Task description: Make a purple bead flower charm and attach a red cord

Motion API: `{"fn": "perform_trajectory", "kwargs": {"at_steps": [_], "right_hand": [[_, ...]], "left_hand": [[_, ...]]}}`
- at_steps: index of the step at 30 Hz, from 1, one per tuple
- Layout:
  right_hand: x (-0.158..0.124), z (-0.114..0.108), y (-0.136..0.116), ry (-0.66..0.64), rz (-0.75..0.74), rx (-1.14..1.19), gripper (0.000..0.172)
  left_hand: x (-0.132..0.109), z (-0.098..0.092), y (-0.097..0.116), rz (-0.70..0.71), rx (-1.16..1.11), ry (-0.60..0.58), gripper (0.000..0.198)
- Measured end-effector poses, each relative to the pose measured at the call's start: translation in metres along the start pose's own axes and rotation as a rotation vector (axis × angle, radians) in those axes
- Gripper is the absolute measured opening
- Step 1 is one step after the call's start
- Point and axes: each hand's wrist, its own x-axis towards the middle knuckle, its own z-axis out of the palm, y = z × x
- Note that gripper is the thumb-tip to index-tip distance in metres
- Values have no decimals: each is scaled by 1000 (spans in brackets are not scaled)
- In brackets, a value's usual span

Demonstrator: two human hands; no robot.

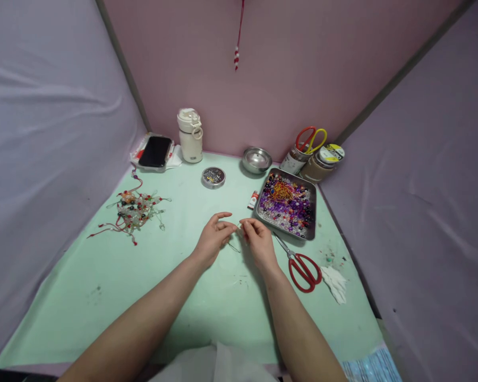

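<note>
Over the middle of the pale green table, my left hand [215,237] and my right hand [258,240] face each other, their fingertips almost meeting. A thin greenish cord [233,247] hangs in a loop below my left fingers. Thumb and a finger of my left hand pinch the cord, while its index finger is stretched out. My right hand is closed in a pinch at the cord's other end. Any bead at the fingertips is too small to make out. Right beside my right hand are a metal tray [313,233] of mixed beads and red-handled scissors [302,268].
A heap of beaded strings [137,209] lies at left. Along the back stand a phone [156,152], a cream bottle [190,139], a round tin [213,177], a steel bowl [257,160] and jars [317,168]. Crumpled tissue [334,284] lies by the scissors. Cloth walls enclose the table.
</note>
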Motion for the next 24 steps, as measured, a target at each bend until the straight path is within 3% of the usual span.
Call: {"fn": "perform_trajectory", "kwargs": {"at_steps": [7,14,24], "right_hand": [[2,-4,-3,-101,-44,-88,18],[0,-2,-4,-85,-53,-56,15],[0,-4,-2,-76,-174,-218,15]], "left_hand": [[2,-1,0,14,-40,14,48],[0,0,1,23,-31,21,45],[1,-1,-1,16,-52,13,46]]}}
